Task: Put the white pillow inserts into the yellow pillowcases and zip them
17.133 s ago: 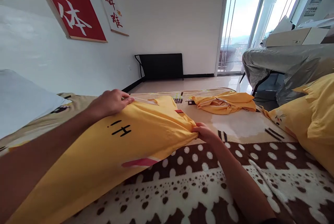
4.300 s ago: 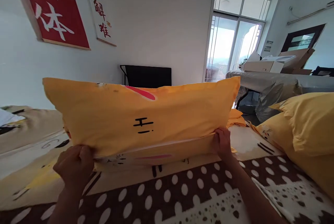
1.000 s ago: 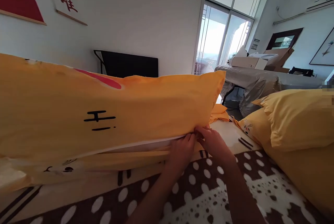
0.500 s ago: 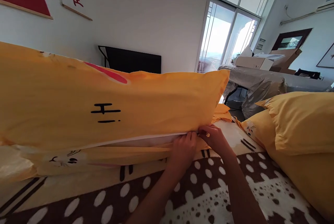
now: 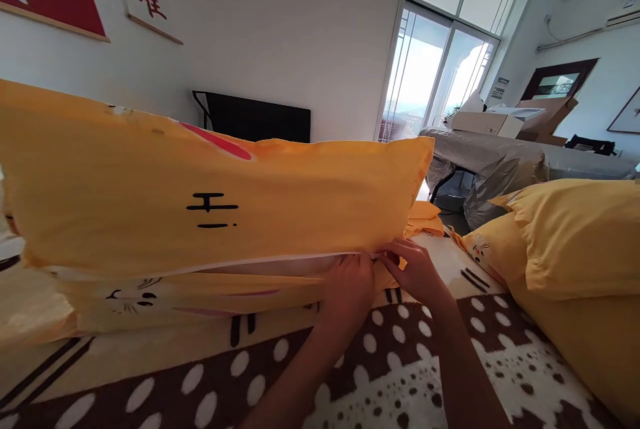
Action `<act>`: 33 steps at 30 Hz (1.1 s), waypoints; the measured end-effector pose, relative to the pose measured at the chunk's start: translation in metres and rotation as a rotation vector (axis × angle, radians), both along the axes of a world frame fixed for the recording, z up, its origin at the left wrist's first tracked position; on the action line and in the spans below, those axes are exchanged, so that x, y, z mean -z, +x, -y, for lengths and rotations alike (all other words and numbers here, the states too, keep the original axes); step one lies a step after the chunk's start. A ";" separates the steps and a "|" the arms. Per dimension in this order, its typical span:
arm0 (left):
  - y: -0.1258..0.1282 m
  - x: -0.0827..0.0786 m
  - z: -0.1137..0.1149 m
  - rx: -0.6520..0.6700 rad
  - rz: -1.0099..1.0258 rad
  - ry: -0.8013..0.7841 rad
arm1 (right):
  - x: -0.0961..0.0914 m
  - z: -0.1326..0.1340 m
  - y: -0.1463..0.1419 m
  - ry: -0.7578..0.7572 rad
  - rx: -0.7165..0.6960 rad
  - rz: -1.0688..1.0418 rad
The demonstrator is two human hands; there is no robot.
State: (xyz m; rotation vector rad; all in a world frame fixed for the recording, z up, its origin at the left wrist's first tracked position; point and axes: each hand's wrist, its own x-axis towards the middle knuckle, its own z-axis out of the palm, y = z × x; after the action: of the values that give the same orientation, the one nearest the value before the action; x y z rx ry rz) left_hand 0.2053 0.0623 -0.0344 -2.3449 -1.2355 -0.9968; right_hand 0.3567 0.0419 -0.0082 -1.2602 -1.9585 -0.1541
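A long yellow pillow (image 5: 300, 202) with black "Hi" lettering and a pink patch stands on its side in front of me. Along its lower edge runs a long opening in the pillowcase, with white lining or filling showing inside. My left hand (image 5: 350, 286) is closed on the edge of this opening near its right end. Just beside it, my right hand (image 5: 413, 268) pinches the same edge between thumb and fingers; whether a zipper pull is there is too small to tell. The pillowcase's lower side (image 5: 200, 296), with a printed animal face, lies on the blanket.
A brown and cream blanket (image 5: 390, 329) with spots spreads beneath. More yellow pillows (image 5: 580, 236) are heaped at the right, and a folded yellow cloth (image 5: 424, 217) lies behind the pillow's right end. Farther back are a plastic-covered sofa (image 5: 480, 149), boxes (image 5: 485, 122) and a black screen (image 5: 260, 117).
The pillow's left end has drawn in to the right, and its lettering has shifted slightly right and up. Both hands stay at the right end of the opening, still gripping the edge.
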 end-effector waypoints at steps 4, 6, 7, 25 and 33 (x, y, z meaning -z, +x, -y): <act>0.001 -0.003 0.000 -0.018 0.002 -0.123 | 0.004 -0.006 -0.004 0.026 0.068 0.118; 0.000 -0.006 0.000 -0.026 -0.003 -0.196 | 0.005 -0.009 -0.005 0.031 0.080 0.142; -0.001 -0.008 0.000 -0.027 -0.017 -0.233 | 0.006 -0.010 -0.006 0.031 0.080 0.153; -0.027 -0.046 0.017 -0.117 -0.246 -0.399 | 0.005 -0.007 -0.024 0.137 -0.033 0.160; -0.041 -0.048 0.011 -0.174 -0.276 -0.388 | 0.023 -0.023 -0.028 0.227 -0.004 0.130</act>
State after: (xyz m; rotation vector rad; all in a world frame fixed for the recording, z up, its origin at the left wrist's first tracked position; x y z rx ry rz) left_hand 0.1644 0.0508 0.0137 -2.4872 -1.5941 -0.3854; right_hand 0.3283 0.0645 -0.0312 -1.1209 -1.9882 -0.4536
